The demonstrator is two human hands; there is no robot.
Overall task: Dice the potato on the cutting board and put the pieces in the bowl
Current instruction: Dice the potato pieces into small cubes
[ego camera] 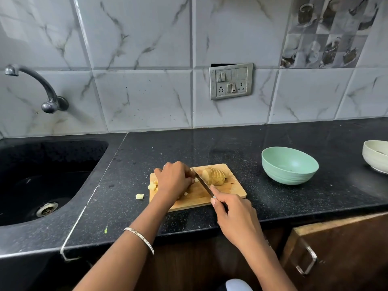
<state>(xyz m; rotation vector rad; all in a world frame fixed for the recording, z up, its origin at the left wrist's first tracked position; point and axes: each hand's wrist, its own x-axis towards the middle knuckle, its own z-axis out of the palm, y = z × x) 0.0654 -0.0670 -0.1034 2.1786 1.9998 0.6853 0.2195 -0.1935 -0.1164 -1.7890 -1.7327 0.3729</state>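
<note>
A single head-worn wide-angle camera looks forward and down, close over the countertop (273, 206), facing the tiled wall (147, 97).

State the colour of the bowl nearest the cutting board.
The bowl is pale mint green, seen best in the head view.

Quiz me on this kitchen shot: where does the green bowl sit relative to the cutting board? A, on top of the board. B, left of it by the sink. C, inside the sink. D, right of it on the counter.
D: the green bowl stands on the black counter to the right of the cutting board, apart from it.
</note>
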